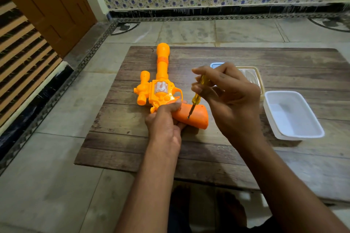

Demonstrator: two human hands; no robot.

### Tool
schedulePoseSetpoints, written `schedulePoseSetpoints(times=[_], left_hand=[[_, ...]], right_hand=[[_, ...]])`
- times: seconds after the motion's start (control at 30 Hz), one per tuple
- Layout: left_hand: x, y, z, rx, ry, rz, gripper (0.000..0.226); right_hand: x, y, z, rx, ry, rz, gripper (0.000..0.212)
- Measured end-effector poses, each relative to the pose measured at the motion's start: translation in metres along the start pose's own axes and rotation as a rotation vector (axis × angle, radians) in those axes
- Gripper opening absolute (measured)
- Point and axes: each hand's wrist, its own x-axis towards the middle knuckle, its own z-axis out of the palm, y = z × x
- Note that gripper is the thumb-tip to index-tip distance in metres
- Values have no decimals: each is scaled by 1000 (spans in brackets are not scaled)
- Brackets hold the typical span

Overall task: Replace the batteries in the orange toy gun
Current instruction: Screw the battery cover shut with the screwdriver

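The orange toy gun [161, 83] lies flat on a low wooden table [208, 149], barrel pointing away from me, its darker orange grip [197, 117] toward me. My left hand [166, 121] grips the gun where the grip joins the body and holds it down. My right hand [227, 96] pinches a yellow-handled screwdriver [198, 92] between thumb and fingers. The screwdriver stands tilted, its metal tip touching the side of the grip.
A white plastic tray [297, 130] sits on the table to the right. Behind my right hand lie a clear lidded box [253, 75] and a small blue-white container [216, 65]. The table stands on a tiled floor [56, 176]; a wooden door [47, 5] is at left.
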Motion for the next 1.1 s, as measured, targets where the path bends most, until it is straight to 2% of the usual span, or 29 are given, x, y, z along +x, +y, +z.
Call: schedulePoseSetpoints(times=[0.07, 0.23, 0.4, 0.5, 0.6, 0.7, 0.8, 0.87, 1.0, 1.1], left_hand=[[2, -1, -1, 4, 3, 12, 28], [5, 0, -3, 0, 5, 17, 41], [5, -2, -2, -22, 22, 30, 45], [6, -3, -2, 1, 34, 35, 42], [6, -3, -3, 9, 24, 35, 44], [4, -3, -2, 20, 27, 31, 45], [2, -2, -2, 45, 42, 20, 47], [2, -3, -2, 49, 44, 28, 47], [2, -3, 0, 31, 69, 51, 49], [1, -3, 1, 37, 84, 55, 53]], right_hand=[[0, 0, 1, 31, -13, 2, 24], [3, -3, 1, 114, -97, 10, 27], [5, -1, 7, -39, 3, -33, 25], [4, -3, 7, 42, -18, -32, 22], [5, -5, 6, 98, -37, -15, 31], [6, -4, 9, 48, 1, -17, 39], [7, -2, 12, -10, 27, -24, 29], [7, -2, 11, 44, -10, -13, 25], [9, -2, 6, 99, -59, 3, 32], [9, -2, 7, 15, -4, 1, 34]])
